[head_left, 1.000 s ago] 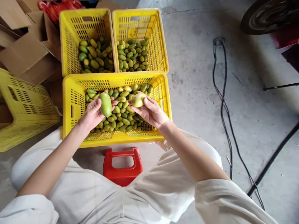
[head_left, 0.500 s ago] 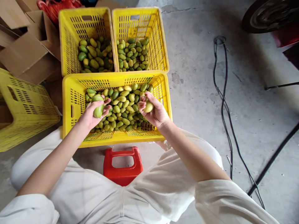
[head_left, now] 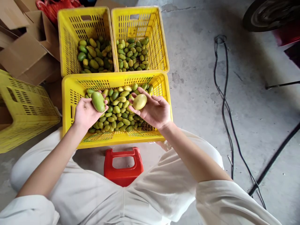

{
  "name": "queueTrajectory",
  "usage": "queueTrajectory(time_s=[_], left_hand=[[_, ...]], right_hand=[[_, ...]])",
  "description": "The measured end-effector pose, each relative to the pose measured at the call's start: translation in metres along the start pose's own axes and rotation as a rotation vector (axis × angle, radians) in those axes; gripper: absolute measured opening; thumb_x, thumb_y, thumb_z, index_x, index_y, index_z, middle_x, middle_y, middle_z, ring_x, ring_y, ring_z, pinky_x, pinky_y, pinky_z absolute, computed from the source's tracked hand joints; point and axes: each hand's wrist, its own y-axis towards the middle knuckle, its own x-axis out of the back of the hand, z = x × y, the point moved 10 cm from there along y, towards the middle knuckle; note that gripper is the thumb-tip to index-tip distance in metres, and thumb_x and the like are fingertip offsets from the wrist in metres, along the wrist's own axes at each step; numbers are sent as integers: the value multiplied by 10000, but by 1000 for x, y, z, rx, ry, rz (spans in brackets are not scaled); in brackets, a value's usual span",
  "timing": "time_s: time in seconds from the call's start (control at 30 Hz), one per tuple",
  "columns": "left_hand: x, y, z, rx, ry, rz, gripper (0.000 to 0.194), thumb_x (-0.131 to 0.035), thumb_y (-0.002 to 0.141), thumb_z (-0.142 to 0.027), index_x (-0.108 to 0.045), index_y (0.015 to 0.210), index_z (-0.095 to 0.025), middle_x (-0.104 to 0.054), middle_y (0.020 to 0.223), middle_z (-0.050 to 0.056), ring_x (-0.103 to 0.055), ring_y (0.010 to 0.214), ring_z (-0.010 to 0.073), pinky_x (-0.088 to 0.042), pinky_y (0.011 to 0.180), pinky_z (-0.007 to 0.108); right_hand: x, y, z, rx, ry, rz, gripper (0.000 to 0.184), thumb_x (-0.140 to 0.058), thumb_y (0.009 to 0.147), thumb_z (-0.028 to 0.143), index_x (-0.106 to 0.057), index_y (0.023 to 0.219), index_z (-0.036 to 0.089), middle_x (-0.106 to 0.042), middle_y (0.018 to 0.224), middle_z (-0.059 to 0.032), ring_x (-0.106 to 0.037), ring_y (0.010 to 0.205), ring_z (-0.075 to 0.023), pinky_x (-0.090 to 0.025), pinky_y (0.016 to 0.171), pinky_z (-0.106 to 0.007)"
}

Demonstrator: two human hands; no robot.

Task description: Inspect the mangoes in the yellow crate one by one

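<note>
Above the front yellow crate (head_left: 114, 142), my left hand (head_left: 84, 114) holds a large green mango (head_left: 98, 102), slightly curved and lying across the upturned fingers. My right hand (head_left: 157, 112) is turned palm up, with a smaller, rounder pale yellow mango (head_left: 140, 102) resting on its loosely spread fingers. The two fruits are apart, each over the pile. Beneath them, the front crate holds many small green and yellowish mangoes (head_left: 117, 109), partly hidden by my hands.
Two more yellow crates, a left one (head_left: 66, 40) and a right one (head_left: 161, 40), stand behind with similar fruit. Another yellow crate (head_left: 30, 106) and cardboard boxes (head_left: 23, 57) lie to the left. A red stool (head_left: 123, 175) is below me; black cables (head_left: 221, 90) and a wheel (head_left: 254, 18) are on the right.
Both hands first curled around their fruit, turning it, and have now rolled palm up, showing the mangoes. My left hand has shifted slightly left. Both fruits stay held.
</note>
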Motion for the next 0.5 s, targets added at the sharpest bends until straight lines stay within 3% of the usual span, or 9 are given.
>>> queueTrajectory(time_s=[0.13,0.27,0.37,0.43,0.5], left_hand=[[0,6,-1,-86,166,124,192,-708,921,-246,-674,1109,-236,-758,1093,79,-739,985,223,-619,886,333],[-6,5,5,-51,260,288,456,-949,734,-381,-724,1097,-221,-692,961,30,-641,791,149,-590,749,261],[-10,0,9,-7,234,337,415,-930,658,-303,-709,997,-210,-639,886,3,-578,706,112,-559,664,227],[-8,-1,8,-14,224,295,355,-867,652,-219,-666,945,-220,-667,912,12,-648,766,129,-583,699,229],[-5,-1,8,-16,235,231,346,-819,659,-177,-650,958,-225,-703,952,23,-712,824,150,-595,706,227]], right_hand=[[0,2,-4,-9,-6,14,575,-897,827,319,-674,1357,337,-770,1292,-1,-753,1223,-225,-701,1053,-439],[4,2,-11,-61,26,47,530,-945,843,440,-677,1277,296,-724,1041,28,-733,850,-126,-677,701,-221],[12,2,-11,-69,32,-9,424,-950,842,492,-676,1067,258,-673,884,32,-604,630,-95,-532,476,-177],[19,2,-8,-53,15,-96,381,-948,841,461,-654,975,257,-679,866,23,-598,625,-106,-530,477,-192],[22,1,-3,-1,7,-177,342,-940,845,411,-656,972,270,-711,909,15,-668,718,-131,-618,597,-228]])
